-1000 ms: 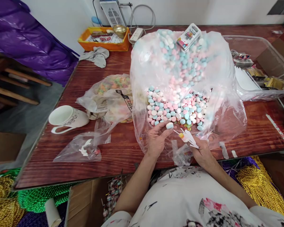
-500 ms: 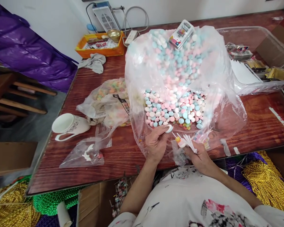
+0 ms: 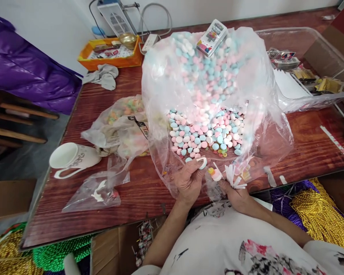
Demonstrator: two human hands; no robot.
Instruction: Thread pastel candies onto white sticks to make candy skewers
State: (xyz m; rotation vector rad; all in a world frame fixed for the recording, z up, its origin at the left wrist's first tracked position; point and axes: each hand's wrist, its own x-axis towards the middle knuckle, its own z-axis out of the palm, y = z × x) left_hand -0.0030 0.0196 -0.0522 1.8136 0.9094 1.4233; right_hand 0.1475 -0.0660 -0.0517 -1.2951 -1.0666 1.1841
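Red-brown table [image 3: 149, 198], a clear bag [image 3: 160, 88] of pastel candies [image 3: 189, 137] lying across its middle.
Right of the bag sits a clear tub [image 3: 301, 34]; a white mug [image 3: 88, 154] is well to its left, and a small box [image 3: 212, 37] rests on top. At the near edge, the right hand [image 3: 237, 196] has its fingers curled closed round fanned white sticks [image 3: 232, 177], with a yellow-and-pink piece [image 3: 216, 174] by the thumb. The left hand [image 3: 188, 181] pinches a white-and-blue candy [image 3: 202, 164], thumb and fingers parted only by its thickness.
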